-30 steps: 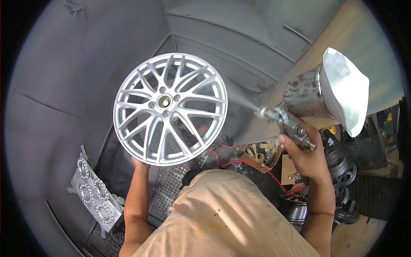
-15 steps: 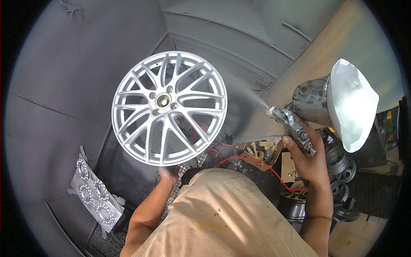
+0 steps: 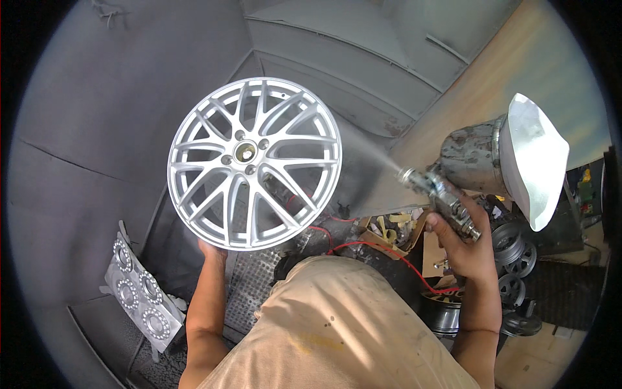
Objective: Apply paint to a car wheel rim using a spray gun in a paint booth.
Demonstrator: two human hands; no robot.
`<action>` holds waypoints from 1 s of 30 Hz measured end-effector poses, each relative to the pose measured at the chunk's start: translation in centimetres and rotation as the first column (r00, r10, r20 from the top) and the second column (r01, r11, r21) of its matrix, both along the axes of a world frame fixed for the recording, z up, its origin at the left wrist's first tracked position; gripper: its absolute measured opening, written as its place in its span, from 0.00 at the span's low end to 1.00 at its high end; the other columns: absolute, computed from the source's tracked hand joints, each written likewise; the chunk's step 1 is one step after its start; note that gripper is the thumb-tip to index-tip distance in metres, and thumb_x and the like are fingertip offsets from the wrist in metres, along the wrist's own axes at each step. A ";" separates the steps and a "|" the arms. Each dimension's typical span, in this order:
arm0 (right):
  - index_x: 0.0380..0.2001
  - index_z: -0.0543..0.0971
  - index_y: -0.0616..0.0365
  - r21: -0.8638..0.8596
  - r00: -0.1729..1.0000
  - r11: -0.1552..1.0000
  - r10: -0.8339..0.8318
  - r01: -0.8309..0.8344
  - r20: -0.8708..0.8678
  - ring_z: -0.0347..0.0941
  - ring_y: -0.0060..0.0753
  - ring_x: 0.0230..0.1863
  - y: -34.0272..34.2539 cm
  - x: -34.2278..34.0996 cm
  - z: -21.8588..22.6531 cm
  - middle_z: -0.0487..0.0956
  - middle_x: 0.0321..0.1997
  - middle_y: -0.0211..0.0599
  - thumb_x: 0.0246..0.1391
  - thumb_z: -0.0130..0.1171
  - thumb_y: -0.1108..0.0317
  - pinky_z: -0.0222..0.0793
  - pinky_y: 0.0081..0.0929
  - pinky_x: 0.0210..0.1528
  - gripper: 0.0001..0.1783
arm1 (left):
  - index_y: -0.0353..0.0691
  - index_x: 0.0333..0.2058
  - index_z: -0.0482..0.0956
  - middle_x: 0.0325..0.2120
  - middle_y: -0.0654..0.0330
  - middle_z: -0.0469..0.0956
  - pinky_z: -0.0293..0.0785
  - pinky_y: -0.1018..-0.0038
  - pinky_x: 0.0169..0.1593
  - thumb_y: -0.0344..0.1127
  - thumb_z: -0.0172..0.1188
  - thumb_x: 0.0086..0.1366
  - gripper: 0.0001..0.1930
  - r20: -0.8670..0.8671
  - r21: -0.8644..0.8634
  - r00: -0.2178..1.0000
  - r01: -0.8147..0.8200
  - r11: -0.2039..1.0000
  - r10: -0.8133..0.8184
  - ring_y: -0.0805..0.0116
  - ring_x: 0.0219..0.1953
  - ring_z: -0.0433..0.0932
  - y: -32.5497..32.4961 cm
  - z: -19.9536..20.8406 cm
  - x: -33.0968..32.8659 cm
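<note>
A silver multi-spoke alloy wheel (image 3: 297, 148) faces up in front of me, left of the middle. My left hand (image 3: 212, 251) grips its lower near edge; the rim hides most of the fingers. What bears the wheel from below is hidden. In my right hand (image 3: 463, 243), fingers wrapped round its handle, is a metal spray gun (image 3: 444, 200). A pale mist leaves its nozzle toward the wheel's right side. On the gun sits a stained metal paint cup (image 3: 472, 155), with a white cone-shaped sheet (image 3: 536, 162) over its wide end.
A panel with silver ring-shaped parts (image 3: 144, 297) leans at lower left. Grey sheeted walls (image 3: 97, 129) surround the far side. A red hose (image 3: 408, 259) runs across the floor past a cardboard box of scraps (image 3: 392, 243). More wheels (image 3: 512, 243) are stacked at right.
The wheel has turned clockwise, its valve hole passing from upper left to upper right. My left hand has shifted left along the rim's near edge. The spray gun has dropped slightly, still spraying.
</note>
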State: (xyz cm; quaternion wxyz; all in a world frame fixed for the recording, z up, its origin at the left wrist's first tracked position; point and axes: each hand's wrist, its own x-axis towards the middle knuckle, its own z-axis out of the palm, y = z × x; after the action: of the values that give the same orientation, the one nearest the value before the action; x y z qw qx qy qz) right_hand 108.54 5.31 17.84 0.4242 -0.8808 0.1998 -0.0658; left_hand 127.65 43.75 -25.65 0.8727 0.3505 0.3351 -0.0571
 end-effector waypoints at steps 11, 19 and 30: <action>0.60 0.76 0.66 0.318 0.986 0.942 0.143 -0.111 -0.081 0.78 0.26 0.48 3.2 1.1 -0.7 0.84 0.50 0.42 0.55 0.72 0.66 0.69 0.28 0.57 0.31 | 0.44 0.59 0.71 0.57 0.58 0.75 0.71 0.56 0.59 0.60 0.44 0.72 0.30 -0.245 -0.091 0.945 0.201 0.975 -0.217 0.57 0.55 0.75 -5.4 -1.1 -7.4; 0.57 0.77 0.67 -0.098 0.995 0.991 -0.085 0.089 0.044 0.76 0.21 0.39 1.8 3.8 -3.4 0.83 0.39 0.39 0.58 0.68 0.70 0.73 0.24 0.44 0.24 | 0.43 0.55 0.74 0.50 0.56 0.78 0.77 0.53 0.57 0.54 0.44 0.74 0.24 -0.282 -0.024 0.909 0.314 0.949 -0.308 0.55 0.52 0.78 -1.5 -1.9 -3.1; 0.59 0.76 0.68 0.330 0.985 0.932 0.169 -0.149 -0.031 0.77 0.23 0.42 10.6 6.7 -4.0 0.84 0.41 0.38 0.55 0.71 0.67 0.72 0.26 0.52 0.30 | 0.36 0.59 0.72 0.52 0.52 0.79 0.80 0.57 0.55 0.48 0.42 0.76 0.24 0.009 -0.085 0.999 -0.031 0.996 0.032 0.53 0.51 0.81 10.2 -6.7 6.5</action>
State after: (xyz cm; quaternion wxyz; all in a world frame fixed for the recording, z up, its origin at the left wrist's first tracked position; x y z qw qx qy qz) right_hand 115.27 15.92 13.86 0.5620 -0.8132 0.1483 0.0287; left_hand 134.16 53.99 -32.32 0.8892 0.3083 0.3334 -0.0557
